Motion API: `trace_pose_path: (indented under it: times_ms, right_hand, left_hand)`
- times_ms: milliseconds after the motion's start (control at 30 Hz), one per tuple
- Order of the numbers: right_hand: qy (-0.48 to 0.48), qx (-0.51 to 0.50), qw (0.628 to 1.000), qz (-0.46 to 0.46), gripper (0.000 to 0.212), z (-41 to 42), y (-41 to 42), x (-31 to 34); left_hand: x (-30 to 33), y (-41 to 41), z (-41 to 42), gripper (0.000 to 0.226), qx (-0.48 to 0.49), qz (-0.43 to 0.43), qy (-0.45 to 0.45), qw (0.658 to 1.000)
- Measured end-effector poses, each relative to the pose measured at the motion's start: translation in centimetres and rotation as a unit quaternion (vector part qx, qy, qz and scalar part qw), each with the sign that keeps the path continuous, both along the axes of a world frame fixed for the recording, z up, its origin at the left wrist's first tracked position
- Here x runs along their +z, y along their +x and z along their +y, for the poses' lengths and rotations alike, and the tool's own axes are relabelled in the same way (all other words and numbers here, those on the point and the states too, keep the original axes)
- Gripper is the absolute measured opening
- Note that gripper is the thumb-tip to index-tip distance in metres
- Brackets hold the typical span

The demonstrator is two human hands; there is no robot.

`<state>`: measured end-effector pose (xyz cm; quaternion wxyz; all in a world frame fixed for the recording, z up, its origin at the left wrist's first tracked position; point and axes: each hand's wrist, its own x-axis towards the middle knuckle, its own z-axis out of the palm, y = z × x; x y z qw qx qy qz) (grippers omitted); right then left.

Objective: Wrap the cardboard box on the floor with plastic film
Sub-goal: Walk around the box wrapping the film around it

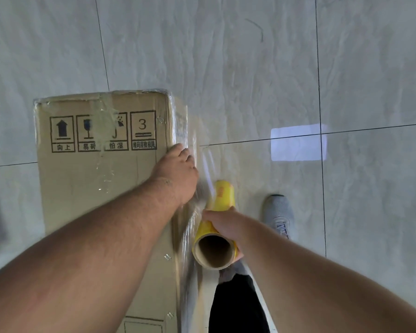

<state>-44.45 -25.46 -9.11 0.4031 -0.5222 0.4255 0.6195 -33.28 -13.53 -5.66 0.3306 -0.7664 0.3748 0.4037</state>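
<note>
the cardboard box (101,169) lies on the tiled floor (250,68), clear plastic film (187,227) stretched along its right edge. the left hand (178,174) presses flat on that edge, fingers unclenched. the right hand (222,223) grasps the yellow film roll (216,227) just beside the box.

Floor (250,56) beyond and right of the box (101,169) is bare tile, open to pass; left of the box also open; narrow gap at the box's right edge taken up by the film (190,227), roll (216,227) and both hands; shoe (277,213) just right of the roll.
</note>
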Motion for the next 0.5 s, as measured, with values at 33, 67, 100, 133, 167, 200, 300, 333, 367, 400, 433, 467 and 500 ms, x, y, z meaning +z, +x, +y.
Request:
trace_pose_path:
  times_ms: [33, 67, 100, 133, 167, 200, 300, 333, 367, 400, 433, 467, 500]
  right_hand:
    - [0.01, 0.028, 1.0, 0.0, 0.121, 0.9, 0.2, 0.0]
    - [0.015, 0.043, 0.999, -0.003, 0.116, 1.6, 0.3, -0.4]
    - [0.014, 0.046, 0.999, -0.005, 0.114, 2.3, 0.4, -0.8]
    - [0.015, 0.033, 0.999, -0.004, 0.114, 2.7, 0.5, -1.1]
    - [0.021, 0.011, 1.0, 0.003, 0.113, 3.0, 0.4, -1.2]
    - [0.025, -0.015, 0.999, 0.013, 0.11, 3.0, 0.3, -0.9]
    - [0.012, -0.128, 0.99, 0.052, 0.088, 1.5, -0.8, 0.4]
    - [0.006, -0.178, 0.982, 0.064, 0.083, 1.1, -1.6, 0.6]
    - [0.003, -0.232, 0.969, 0.08, 0.081, 0.8, -2.4, 0.9]
    - [0.01, -0.287, 0.953, 0.1, 0.079, 0.8, -2.8, 1.4]
    - [0.025, -0.337, 0.934, 0.113, 0.074, 1.0, -3.1, 1.4]
    - [0.036, -0.369, 0.921, 0.117, 0.066, 1.4, -3.3, 1.4]
    - [0.032, -0.389, 0.913, 0.115, 0.06, 1.7, -3.5, 1.4]
  left_hand:
    - [-0.1, -0.2, 0.3, 0.059, -0.005, 0.009, -0.011, 1.0]
    - [-0.4, -0.3, 0.6, 0.054, -0.011, 0.023, -0.032, 0.999]
    - [-0.8, -0.6, 0.8, 0.046, -0.012, 0.049, -0.055, 0.997]
    - [-1.1, -1.0, 1.0, 0.038, -0.006, 0.08, -0.072, 0.994]
    - [-1.3, -1.4, 1.2, 0.031, 0.005, 0.106, -0.082, 0.991]
    - [-1.3, -1.9, 1.4, 0.026, 0.013, 0.118, -0.09, 0.989]
    - [-1.4, -3.4, 1.7, 0.027, -0.01, 0.11, -0.09, 0.99]
    - [-1.4, -3.6, 1.8, 0.028, -0.016, 0.105, -0.089, 0.99]
    - [-1.3, -3.8, 1.8, 0.029, -0.012, 0.104, -0.09, 0.99]
    - [-1.3, -3.7, 1.7, 0.03, -0.003, 0.106, -0.091, 0.99]
    - [-1.3, -3.6, 1.6, 0.03, 0.004, 0.108, -0.092, 0.99]
    - [-1.2, -3.5, 1.6, 0.029, 0.008, 0.108, -0.094, 0.99]
    - [-1.2, -3.4, 1.6, 0.028, 0.012, 0.107, -0.096, 0.99]
